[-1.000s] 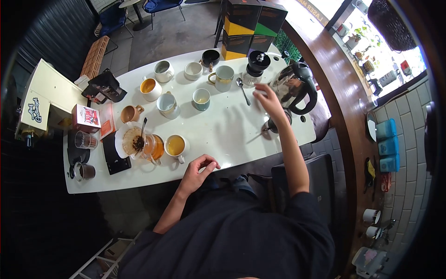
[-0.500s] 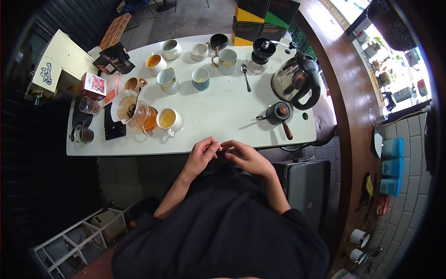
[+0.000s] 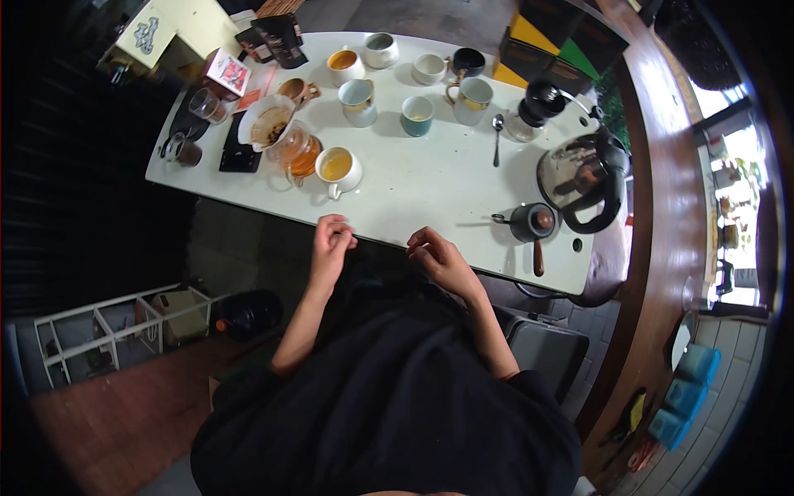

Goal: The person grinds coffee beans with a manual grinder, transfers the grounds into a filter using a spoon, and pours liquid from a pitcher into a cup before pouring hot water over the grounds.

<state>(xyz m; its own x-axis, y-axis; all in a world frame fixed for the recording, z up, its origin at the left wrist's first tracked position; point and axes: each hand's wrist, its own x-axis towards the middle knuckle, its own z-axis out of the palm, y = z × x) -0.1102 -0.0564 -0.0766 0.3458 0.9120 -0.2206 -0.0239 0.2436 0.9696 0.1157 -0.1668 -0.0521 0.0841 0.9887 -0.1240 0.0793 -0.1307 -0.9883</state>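
My left hand is at the table's front edge, fingers curled loosely with nothing seen between them. Just above it stands a white cup of yellow liquid. My right hand hovers at the same edge farther right, fingers bent and apart, holding nothing. Left of the cup, a glass server holds amber liquid, beside a white paper filter with dark grounds. A teal cup and a spoon lie farther back. Right of my right hand is a small dark pot with a wooden handle.
A large kettle and a hand grinder stand at the table's right. Several cups line the back, near black boxes. A black scale is at the left. A wooden counter runs along the right.
My hands have moved apart, the left one going left toward the white cup. The view has turned, so the table appears tilted and its objects sit farther right and mostly higher.
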